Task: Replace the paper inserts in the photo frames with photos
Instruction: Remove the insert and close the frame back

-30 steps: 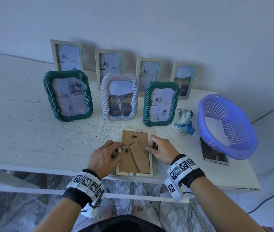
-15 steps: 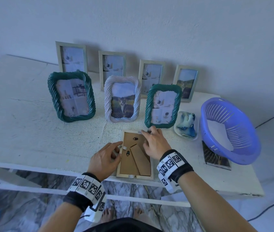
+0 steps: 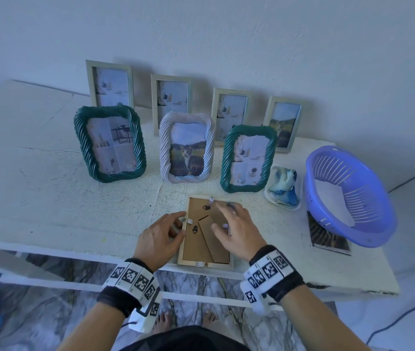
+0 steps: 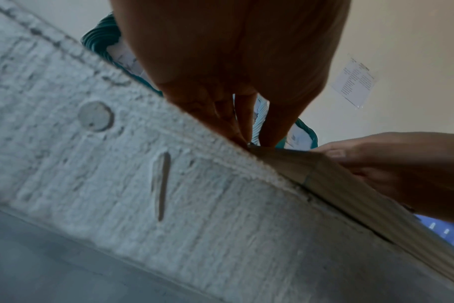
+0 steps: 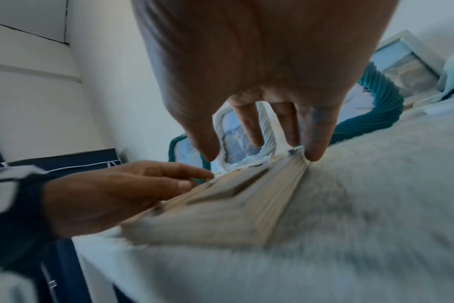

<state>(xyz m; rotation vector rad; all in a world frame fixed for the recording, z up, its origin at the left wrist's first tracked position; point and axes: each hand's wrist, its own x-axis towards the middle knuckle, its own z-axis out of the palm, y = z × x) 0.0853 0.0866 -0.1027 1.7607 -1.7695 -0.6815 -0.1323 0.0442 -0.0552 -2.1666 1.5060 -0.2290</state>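
A pale wooden photo frame (image 3: 197, 245) lies face down near the table's front edge, its brown backing and fold-out stand facing up. My left hand (image 3: 179, 224) rests its fingertips on the frame's left edge by a small metal tab (image 3: 190, 221). The left wrist view shows those fingers (image 4: 270, 131) pointing down onto the frame's edge (image 4: 337, 184). My right hand (image 3: 226, 216) hovers over the frame's upper right part, fingers spread and fairly straight. In the right wrist view one fingertip (image 5: 315, 152) touches the frame's far right edge (image 5: 220, 209). Neither hand holds anything.
Behind the frame stand a green rope frame (image 3: 110, 144), a white rope frame with a cat photo (image 3: 187, 148), another green one (image 3: 248, 159) and several slim frames by the wall. At the right are a small dish (image 3: 284, 187), a purple basket (image 3: 348, 196) and stacked photos (image 3: 328, 239).
My right hand left the frame's right edge, reached to its top edge, then drew back a little and spread over the upper right. The left hand stayed on the left edge.
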